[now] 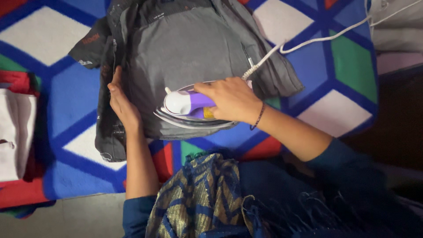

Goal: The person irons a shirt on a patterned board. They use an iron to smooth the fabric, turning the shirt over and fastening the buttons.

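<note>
A dark grey garment (185,53) lies spread on a blanket with blue, white, red and green shapes (339,66). My right hand (231,99) grips the purple handle of a white and purple clothes iron (185,108), which rests flat on the garment's near edge. My left hand (123,103) lies flat on the garment's left side, fingers together, pressing the cloth down beside the iron's tip. A white cord (308,42) runs from the iron's back up to the right.
Folded white cloth (15,132) sits on red fabric at the left edge. More pale folded cloth (398,26) lies at the top right. A blue and gold patterned scarf (198,198) hangs near my body. Grey floor (66,216) shows at the bottom left.
</note>
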